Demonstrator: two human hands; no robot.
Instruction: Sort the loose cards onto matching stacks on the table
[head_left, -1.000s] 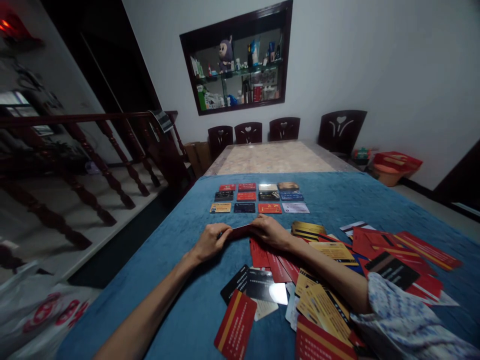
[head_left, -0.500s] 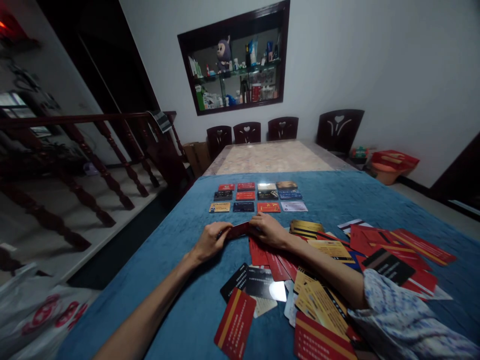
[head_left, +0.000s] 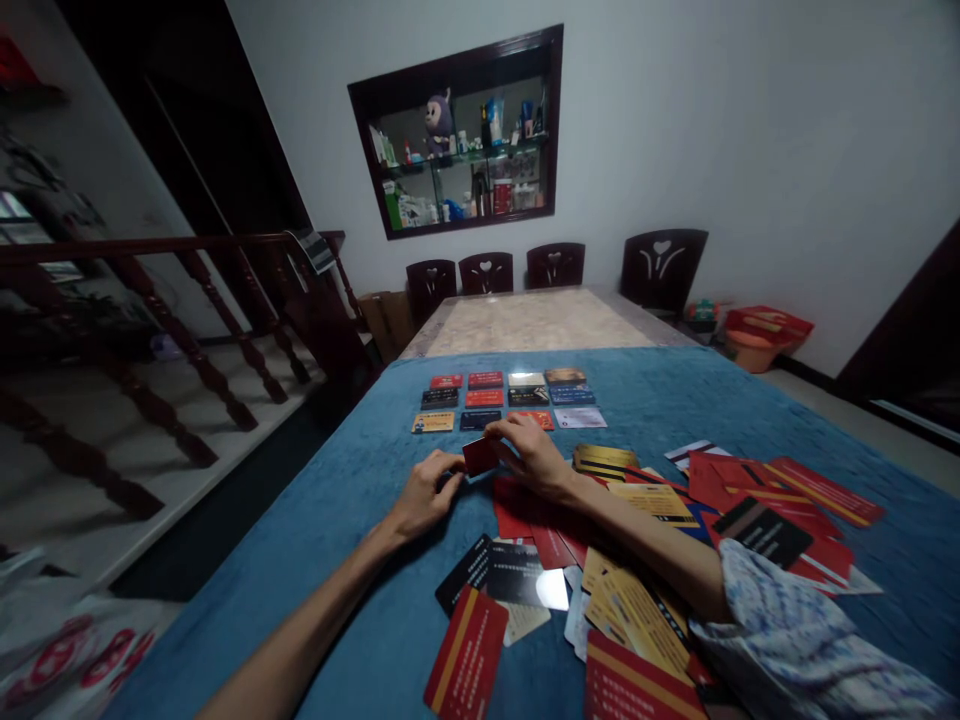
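A dark red card (head_left: pixel 480 457) stands tilted above the blue cloth, its upper right edge pinched by my right hand (head_left: pixel 534 458). At the card's left edge, my left hand (head_left: pixel 429 492) has its thumb and index finger apart. The index fingertip is at the card's edge; whether it touches I cannot tell. Just beyond my hands lie three rows of cards, among them a yellow card (head_left: pixel 433 423), a dark blue card (head_left: pixel 481 421), an orange-red card (head_left: pixel 541 421) and a pale card (head_left: pixel 580 418). My right fingers partly cover the orange-red one.
Loose overlapping cards, including a red card (head_left: pixel 466 650), a black card (head_left: pixel 761 530) and a gold card (head_left: pixel 637 610), spread under and around my right forearm. A blue cloth (head_left: pixel 337 460) covers the near table. Chairs (head_left: pixel 555 266) stand behind; a railing (head_left: pixel 172 245) runs left.
My left hand has loosened from the card and its thumb has dropped away. My right hand has lifted and tilted the card, showing more of its red face. The view has shifted slightly.
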